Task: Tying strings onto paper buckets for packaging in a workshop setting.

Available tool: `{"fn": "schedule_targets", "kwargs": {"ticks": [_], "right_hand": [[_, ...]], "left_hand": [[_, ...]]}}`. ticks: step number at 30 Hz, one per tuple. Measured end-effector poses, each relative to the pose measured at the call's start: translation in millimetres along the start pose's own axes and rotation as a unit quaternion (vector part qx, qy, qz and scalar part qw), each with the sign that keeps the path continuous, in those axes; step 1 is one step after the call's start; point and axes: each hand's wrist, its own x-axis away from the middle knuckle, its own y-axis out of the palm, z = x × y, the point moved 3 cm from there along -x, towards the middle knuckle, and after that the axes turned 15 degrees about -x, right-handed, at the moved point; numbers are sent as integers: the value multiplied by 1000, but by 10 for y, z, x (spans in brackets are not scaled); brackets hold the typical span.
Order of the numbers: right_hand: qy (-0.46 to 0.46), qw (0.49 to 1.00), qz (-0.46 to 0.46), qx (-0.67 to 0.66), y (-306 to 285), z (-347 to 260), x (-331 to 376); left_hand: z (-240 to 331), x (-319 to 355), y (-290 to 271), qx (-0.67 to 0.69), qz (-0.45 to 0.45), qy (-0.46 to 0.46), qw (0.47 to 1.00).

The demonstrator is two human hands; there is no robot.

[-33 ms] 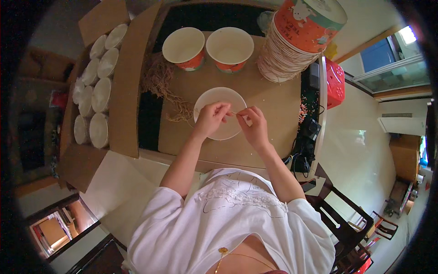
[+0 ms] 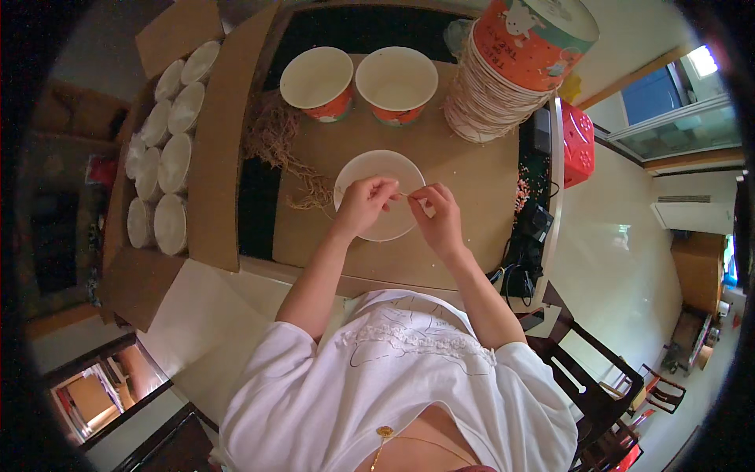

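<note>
Over a white paper bucket (image 2: 379, 163), seen from above at the middle of the cardboard sheet, my two hands work close together. A short, thin, tan cord (image 2: 403, 195) runs between their fingertips. My left hand (image 2: 366, 206) pinches one end of it, and my right hand (image 2: 437, 219) pinches the other. Both hands cover part of the bucket's mouth. To the left lies a tangled bundle of tan twine (image 2: 311, 189), and a thin strand trails from it toward the bucket.
Two orange printed paper buckets (image 2: 317, 77) (image 2: 396, 79) stand beyond my hands. A tall bucket stack (image 2: 528, 47) hung with cord rises at the far right. Pink and white bits (image 2: 522, 193) and black cables (image 2: 519, 275) lie rightward. An open carton (image 2: 216, 157) holds several wrapped white stacks.
</note>
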Motion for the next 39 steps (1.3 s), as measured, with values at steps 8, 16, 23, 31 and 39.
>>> {"fn": "schedule_targets", "kwargs": {"ticks": [8,16,23,31,39], "right_hand": [[44,999,-4,-30,43,-135,-31],[14,1000,-11,8,43,-96,-28],[1,999,-25,26,56,-51,-63],[52,995,7,-88,135,-92,-123],[-94,989,-58,98,42,-253,-108]], "left_hand": [[15,11,-12,-106,7,28,994],[11,7,-4,-87,99,71,989],[69,28,-41,-153,141,77,975],[59,19,-55,23,124,51,991],[183,131,-223,-166,-12,62,984]]}}
